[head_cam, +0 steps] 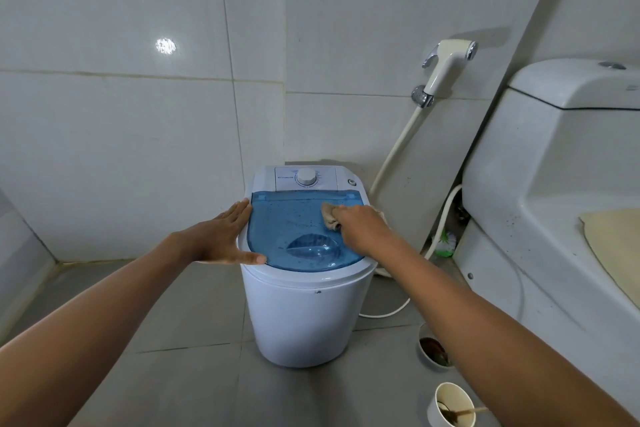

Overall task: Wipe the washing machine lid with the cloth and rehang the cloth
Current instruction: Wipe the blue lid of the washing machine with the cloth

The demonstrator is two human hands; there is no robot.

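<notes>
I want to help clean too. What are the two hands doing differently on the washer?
The left hand lies flat with straight fingers on the washer's left rim; the right hand is curled round a cloth. The left hand holds nothing and sits beside the blue lid; the right hand presses the cloth on the lid itself. Both reach the washer's top.

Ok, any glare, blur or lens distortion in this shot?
Head view: a bright glare spot on the wall tile; wide-angle bending of the tile lines and toilet edges; sharp focus on the lid, cloth and both hands; soft, even lighting.
</notes>
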